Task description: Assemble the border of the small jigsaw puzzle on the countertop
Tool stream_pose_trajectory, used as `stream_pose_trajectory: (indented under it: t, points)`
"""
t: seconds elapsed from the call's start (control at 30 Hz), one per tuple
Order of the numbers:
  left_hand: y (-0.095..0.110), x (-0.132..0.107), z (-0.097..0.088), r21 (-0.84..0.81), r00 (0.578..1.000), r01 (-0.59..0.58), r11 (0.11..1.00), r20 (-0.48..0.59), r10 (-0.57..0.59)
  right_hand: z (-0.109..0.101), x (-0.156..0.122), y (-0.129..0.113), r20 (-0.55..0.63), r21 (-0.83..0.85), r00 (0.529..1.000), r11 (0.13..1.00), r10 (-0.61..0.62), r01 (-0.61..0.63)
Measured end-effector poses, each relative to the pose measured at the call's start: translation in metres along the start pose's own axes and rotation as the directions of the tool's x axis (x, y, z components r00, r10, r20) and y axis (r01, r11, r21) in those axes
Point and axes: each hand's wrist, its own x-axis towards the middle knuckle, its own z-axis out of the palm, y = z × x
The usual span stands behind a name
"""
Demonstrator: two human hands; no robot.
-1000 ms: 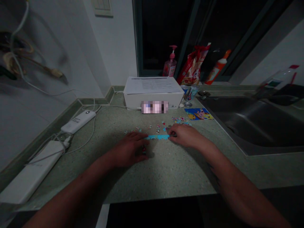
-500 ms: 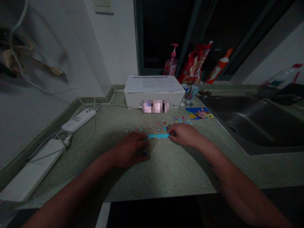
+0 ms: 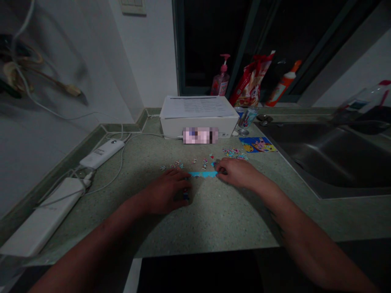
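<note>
A narrow light-blue strip of joined jigsaw puzzle pieces [image 3: 203, 174] lies on the counter between my hands. My left hand [image 3: 165, 191] rests over its left end, fingers stretched and thumb spread apart. Some dark puzzle pieces [image 3: 185, 194] show in the gap between that thumb and the fingers. At the strip's right end, my right hand [image 3: 235, 171] has its thumb and fingertips pinched together on the blue edge. Just beyond the strip are loose puzzle pieces [image 3: 205, 163], with another cluster of pieces [image 3: 233, 153] behind my right hand.
A picture card [image 3: 258, 145] lies by the sink [image 3: 336, 158]. Behind the pieces, a phone [image 3: 200, 135] leans on a white box [image 3: 171, 128], its cable running left to a power bank [image 3: 102, 154]. A white power strip [image 3: 45, 217] lies at left. Cans [image 3: 249, 118] stand right of the box.
Both hands stay almost where they were at the ends of the blue strip. The camera view has shifted very slightly.
</note>
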Motion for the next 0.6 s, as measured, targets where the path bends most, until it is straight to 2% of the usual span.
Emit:
stream_pose_trajectory:
  t: [0.17,0.3,0.47,0.6]
  points:
    - [0.000,-0.002,-0.007,-0.063,0.997,0.038,0.997,-0.062,-0.042,0.001,0.000,0.001,-0.002,0.011,1.000,1.000,-0.010,0.010]
    - [0.002,-0.003,-0.018,-0.042,0.994,0.099,0.994,-0.039,-0.100,0.002,0.001,0.001,-0.009,0.016,1.000,1.000,-0.012,0.012]
    - [0.004,0.000,-0.017,-0.091,0.997,0.002,0.996,0.082,0.006,0.004,0.001,0.002,-0.013,0.018,1.000,1.000,-0.019,0.020]
    - [0.003,0.001,-0.008,-0.116,0.993,-0.043,0.992,0.105,0.055,0.003,0.001,0.002,-0.001,0.010,1.000,1.000,-0.011,0.011]
